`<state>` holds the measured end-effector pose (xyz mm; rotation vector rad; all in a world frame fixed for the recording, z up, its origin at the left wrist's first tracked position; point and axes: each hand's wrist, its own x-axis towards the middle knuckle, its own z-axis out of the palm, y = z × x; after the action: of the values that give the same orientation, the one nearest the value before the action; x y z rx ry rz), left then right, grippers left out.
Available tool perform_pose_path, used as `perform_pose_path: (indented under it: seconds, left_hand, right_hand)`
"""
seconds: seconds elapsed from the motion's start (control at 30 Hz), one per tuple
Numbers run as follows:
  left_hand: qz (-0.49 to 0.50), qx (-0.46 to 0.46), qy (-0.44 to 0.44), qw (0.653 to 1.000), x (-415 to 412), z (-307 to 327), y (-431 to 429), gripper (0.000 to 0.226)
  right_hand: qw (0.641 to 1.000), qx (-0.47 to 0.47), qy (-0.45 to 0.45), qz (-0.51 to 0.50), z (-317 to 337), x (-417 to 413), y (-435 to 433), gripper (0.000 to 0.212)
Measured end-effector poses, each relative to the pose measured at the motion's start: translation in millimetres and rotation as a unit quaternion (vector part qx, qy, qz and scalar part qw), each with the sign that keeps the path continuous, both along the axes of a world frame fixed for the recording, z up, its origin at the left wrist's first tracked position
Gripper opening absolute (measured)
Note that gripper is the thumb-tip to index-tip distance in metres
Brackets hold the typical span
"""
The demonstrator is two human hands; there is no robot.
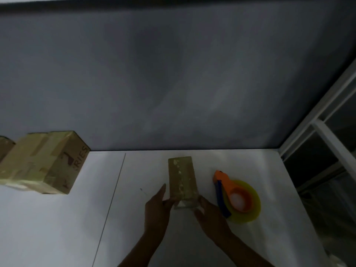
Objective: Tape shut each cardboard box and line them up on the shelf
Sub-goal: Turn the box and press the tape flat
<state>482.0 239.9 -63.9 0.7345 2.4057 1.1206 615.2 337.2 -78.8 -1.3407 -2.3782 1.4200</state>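
A small narrow cardboard box (182, 178) lies on the white shelf surface (67, 228), its long side pointing away from me, with a strip of tape along its top. My left hand (157, 211) grips its near left corner and my right hand (209, 214) grips its near right corner. An orange and blue tape dispenser (231, 191) with a yellow roll lies flat just right of the box, apart from my right hand. A larger taped cardboard box (44, 162) stands at the far left against the wall, with the edge of another box (5, 147) beside it.
A grey wall (173, 83) closes the back of the shelf. A white window frame (327, 132) runs down the right side past the shelf's edge. A thin seam (113, 191) crosses the surface between the larger box and my hands.
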Motion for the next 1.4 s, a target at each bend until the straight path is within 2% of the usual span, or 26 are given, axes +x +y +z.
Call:
perform_pose_path:
  seconds: [0.07,0.13,0.23,0.4,0.57,0.77,0.9,1.0,1.07,1.13,1.23,1.3,1.33,1.4]
  left_hand:
    - [0.004,0.0,0.015,1.0,-7,-3,-5,0.049]
    - [-0.007,-0.011,0.023,1.0,-12,-5,-8,0.043]
    - [-0.018,-0.009,-0.002,1.0,-12,0,-7,0.035]
    - [0.02,0.023,-0.022,0.999,-13,4,-3,0.03]
    - [0.011,-0.013,-0.019,1.0,-26,-3,0,0.025]
    - [-0.032,-0.044,-0.031,0.998,-41,-8,0,0.034]
    - [-0.114,-0.02,0.051,0.992,-39,-5,1,0.053]
    - [-0.187,-0.004,0.122,0.975,-42,-9,-3,0.043]
    - [-0.216,-0.02,0.201,0.955,-47,-16,-4,0.033]
    - [-0.242,-0.028,0.272,0.931,-49,-18,-3,0.027]
    - [-0.273,-0.026,0.361,0.891,-56,-19,0,0.034]
    - [-0.29,-0.027,0.388,0.875,-63,-19,1,0.022]
    - [-0.291,-0.023,0.381,0.877,-65,-21,2,0.02]
    - [-0.285,-0.013,0.325,0.902,-66,-23,4,0.028]
  right_hand:
    - [0.996,0.075,0.012,-0.039,7,-1,2,0.036]
    - [0.994,0.107,0.023,-0.018,11,-6,4,0.035]
    - [0.991,0.122,0.031,0.045,12,-15,7,0.043]
    - [0.989,0.139,0.039,0.031,16,-20,12,0.029]
    - [0.99,0.129,0.044,0.022,15,-26,17,0.035]
    - [0.985,0.157,0.062,0.019,6,-30,13,0.042]
    - [0.984,0.159,0.06,0.052,-4,-30,14,0.044]
    - [0.979,0.174,0.037,0.104,-14,-24,16,0.043]
    - [0.955,0.253,0.023,0.15,-20,-19,18,0.045]
    - [0.95,0.272,0.021,0.153,-17,-18,20,0.045]
    - [0.938,0.294,0.029,0.183,-16,-19,28,0.041]
    - [0.933,0.297,0.011,0.203,-14,-17,31,0.048]
    - [0.936,0.285,0.005,0.207,-11,-15,31,0.052]
    - [0.938,0.282,-0.002,0.2,0,-13,29,0.061]
